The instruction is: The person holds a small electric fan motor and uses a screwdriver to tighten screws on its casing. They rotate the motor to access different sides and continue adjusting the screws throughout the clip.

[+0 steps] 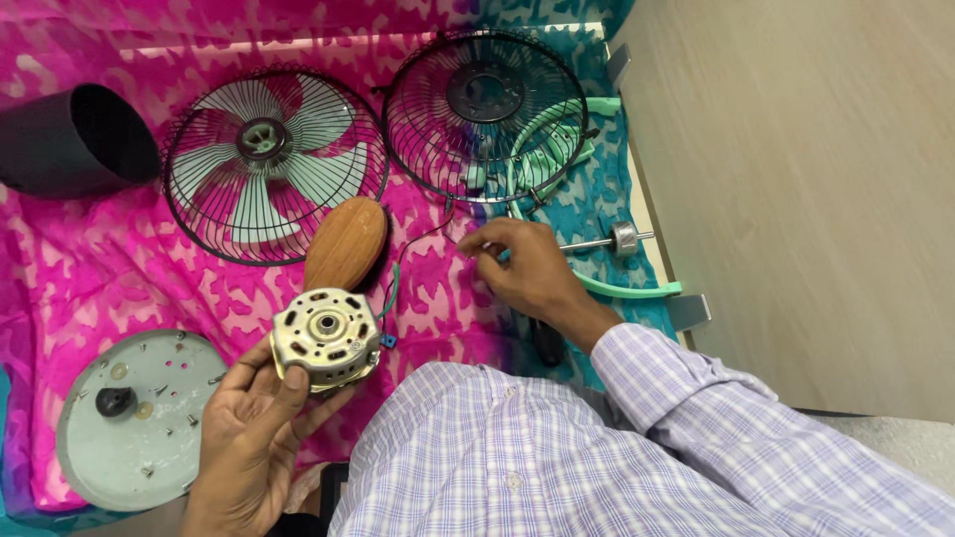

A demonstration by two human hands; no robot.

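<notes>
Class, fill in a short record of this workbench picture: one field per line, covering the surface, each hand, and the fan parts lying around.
Surface: pink and teal patterned cloth
Left hand: holds a metal fan motor
Right hand: fingertips pinch a thin dark wire that runs toward the motor
Guards: wire guard over pale blades; second wire guard over a mint green frame
Other parts: brown oval cover, grey round plate with loose screws, black cylinder, metal shaft
</notes>
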